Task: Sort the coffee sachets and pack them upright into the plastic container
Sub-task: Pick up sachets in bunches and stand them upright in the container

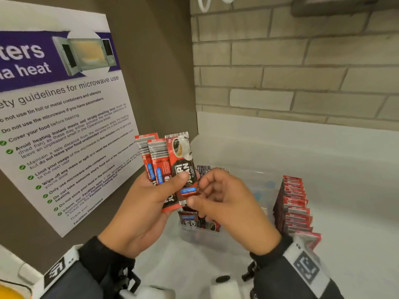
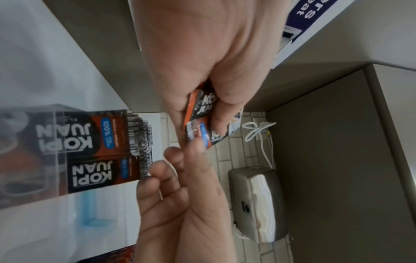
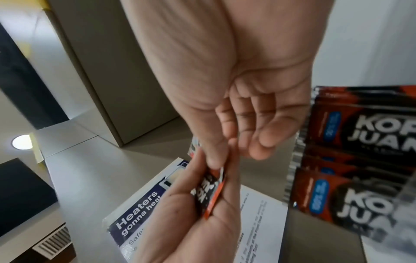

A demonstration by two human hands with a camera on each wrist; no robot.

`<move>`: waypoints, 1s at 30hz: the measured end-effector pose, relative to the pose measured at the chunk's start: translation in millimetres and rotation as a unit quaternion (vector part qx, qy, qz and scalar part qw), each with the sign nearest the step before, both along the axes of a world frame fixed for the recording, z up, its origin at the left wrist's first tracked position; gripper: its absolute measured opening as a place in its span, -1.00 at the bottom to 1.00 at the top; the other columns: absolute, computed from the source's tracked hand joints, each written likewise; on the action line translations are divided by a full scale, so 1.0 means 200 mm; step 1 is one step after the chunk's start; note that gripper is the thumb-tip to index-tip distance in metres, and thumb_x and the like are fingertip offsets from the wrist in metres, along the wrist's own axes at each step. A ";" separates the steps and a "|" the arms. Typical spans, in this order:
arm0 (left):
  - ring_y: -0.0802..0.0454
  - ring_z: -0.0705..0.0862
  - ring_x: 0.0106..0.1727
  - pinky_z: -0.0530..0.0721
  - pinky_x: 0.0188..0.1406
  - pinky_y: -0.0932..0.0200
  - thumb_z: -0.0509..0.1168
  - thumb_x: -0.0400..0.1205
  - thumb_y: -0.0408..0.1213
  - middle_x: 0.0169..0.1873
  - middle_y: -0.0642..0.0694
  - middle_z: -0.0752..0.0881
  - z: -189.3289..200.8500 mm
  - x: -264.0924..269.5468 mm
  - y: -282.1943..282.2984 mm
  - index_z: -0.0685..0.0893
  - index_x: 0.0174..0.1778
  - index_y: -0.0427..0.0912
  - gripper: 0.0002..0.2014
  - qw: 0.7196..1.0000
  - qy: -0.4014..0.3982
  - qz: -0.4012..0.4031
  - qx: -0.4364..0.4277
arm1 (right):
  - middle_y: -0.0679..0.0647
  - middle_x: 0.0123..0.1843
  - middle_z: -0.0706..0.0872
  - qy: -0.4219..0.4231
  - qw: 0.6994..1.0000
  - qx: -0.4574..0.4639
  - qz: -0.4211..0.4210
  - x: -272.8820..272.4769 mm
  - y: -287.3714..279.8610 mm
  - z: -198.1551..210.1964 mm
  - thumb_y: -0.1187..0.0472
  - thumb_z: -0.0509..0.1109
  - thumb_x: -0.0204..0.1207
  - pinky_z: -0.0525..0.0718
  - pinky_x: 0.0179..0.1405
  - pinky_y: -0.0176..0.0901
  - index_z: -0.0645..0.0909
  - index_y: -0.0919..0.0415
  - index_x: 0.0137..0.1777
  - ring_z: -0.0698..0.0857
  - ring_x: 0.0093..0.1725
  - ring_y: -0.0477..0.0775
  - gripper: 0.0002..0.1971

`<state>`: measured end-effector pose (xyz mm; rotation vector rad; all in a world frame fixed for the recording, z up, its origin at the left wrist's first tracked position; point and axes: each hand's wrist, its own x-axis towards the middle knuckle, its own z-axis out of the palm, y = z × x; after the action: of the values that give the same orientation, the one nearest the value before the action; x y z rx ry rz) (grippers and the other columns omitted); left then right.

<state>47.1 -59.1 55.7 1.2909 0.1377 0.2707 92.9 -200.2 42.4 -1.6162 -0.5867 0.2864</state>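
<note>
My left hand (image 1: pixel 155 197) grips a fan of three red-and-black coffee sachets (image 1: pixel 166 160), held upright above the counter. My right hand (image 1: pixel 200 195) pinches the lower end of the front sachet (image 1: pixel 185 169) between thumb and forefinger. Below both hands stands the clear plastic container (image 1: pixel 200 234) with several sachets in it. A tight row of sachets (image 1: pixel 295 208) stands upright to the right; I cannot tell whether it is inside the same container. In the left wrist view the held sachets (image 2: pixel 202 121) sit between both hands, beside the packed sachets (image 2: pixel 78 151). The right wrist view shows the pinched sachet (image 3: pixel 213 188).
A microwave-safety poster (image 1: pixel 64 126) hangs on the brown wall at the left. A brick wall (image 1: pixel 302 72) backs the white counter (image 1: pixel 345 169). A metal dispenser (image 2: pixel 254 201) and a white cable (image 2: pixel 258 131) are on the wall above.
</note>
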 end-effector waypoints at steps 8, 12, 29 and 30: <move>0.00 0.82 -0.09 0.79 -0.26 0.08 0.29 0.48 -0.37 -0.09 -0.08 0.84 0.03 -0.02 -0.01 0.73 0.00 -0.14 -0.78 0.998 -0.056 0.011 -0.029 | 0.07 -0.37 0.66 0.069 0.996 0.049 -0.023 0.06 -0.08 0.05 0.49 0.34 0.49 0.60 -0.52 -0.31 0.61 0.22 -0.22 0.67 -0.46 -0.05 -0.83; 0.16 0.77 -0.32 0.70 -0.50 0.25 0.36 0.40 -0.20 -0.35 0.03 0.77 0.04 -0.01 0.06 0.67 -0.15 -0.12 -0.85 0.996 -0.046 0.069 -0.012 | 0.10 -0.46 0.68 0.090 0.990 0.090 -0.057 0.07 -0.11 0.08 0.52 0.28 0.52 0.60 -0.58 -0.31 0.57 0.27 -0.21 0.69 -0.53 0.00 -0.82; 0.08 0.66 -0.51 0.62 -0.56 0.26 0.47 0.37 -0.15 -0.44 -0.07 0.73 -0.01 -0.06 0.00 0.67 -0.19 -0.20 -0.77 0.984 -0.007 0.053 0.170 | 0.07 -0.31 0.76 -0.063 0.975 0.179 -0.118 0.04 -0.23 0.20 0.42 0.53 0.30 0.70 -0.38 -0.28 0.69 0.18 -0.14 0.71 -0.42 0.00 -0.81; 0.07 0.62 -0.53 0.59 -0.58 0.25 0.48 0.43 -0.08 -0.47 -0.06 0.69 0.00 -0.06 0.02 0.66 -0.22 -0.16 -0.77 0.985 -0.010 0.067 0.156 | 0.06 -0.29 0.77 -0.103 0.971 0.164 -0.139 0.03 -0.26 0.22 0.43 0.53 0.32 0.70 -0.35 -0.29 0.69 0.14 -0.15 0.72 -0.40 0.00 -0.80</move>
<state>35.2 -55.7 55.3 1.5919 0.1713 0.4331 99.4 -251.5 86.3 -1.3903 -0.5250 -0.1814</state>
